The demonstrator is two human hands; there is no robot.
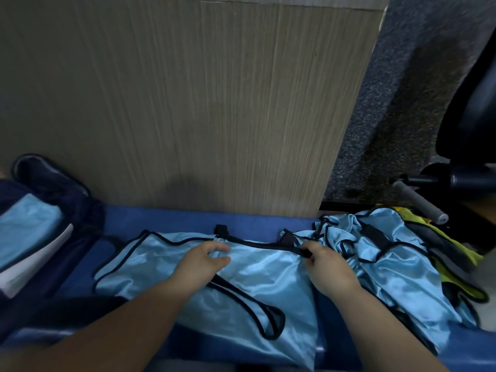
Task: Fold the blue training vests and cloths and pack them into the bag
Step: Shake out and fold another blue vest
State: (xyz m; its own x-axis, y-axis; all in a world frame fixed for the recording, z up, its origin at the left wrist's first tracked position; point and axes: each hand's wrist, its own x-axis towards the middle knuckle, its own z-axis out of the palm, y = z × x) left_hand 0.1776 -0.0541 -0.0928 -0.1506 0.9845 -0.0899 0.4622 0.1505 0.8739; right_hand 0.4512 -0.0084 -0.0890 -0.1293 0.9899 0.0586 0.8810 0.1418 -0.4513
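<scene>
Both hands grip a light blue vest (257, 285) spread flat on a blue bench (166, 220).
The left hand (204, 260) pinches a fold of the vest near its top edge, and the right hand (326, 267) has fingers and thumb closed on the vest's black trim. At the left end, an open dark bag (61, 189) holds a folded blue cloth (26, 226). A crumpled pile of vests (381, 242) lies just right, partly over a yellow cloth (456, 260).

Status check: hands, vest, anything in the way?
Left hand grips vest fabric, right hand pinches its black trim. The vest lies spread, unfolded. Open bag at left, folded cloth inside. Unfolded pile crowds right side.
</scene>
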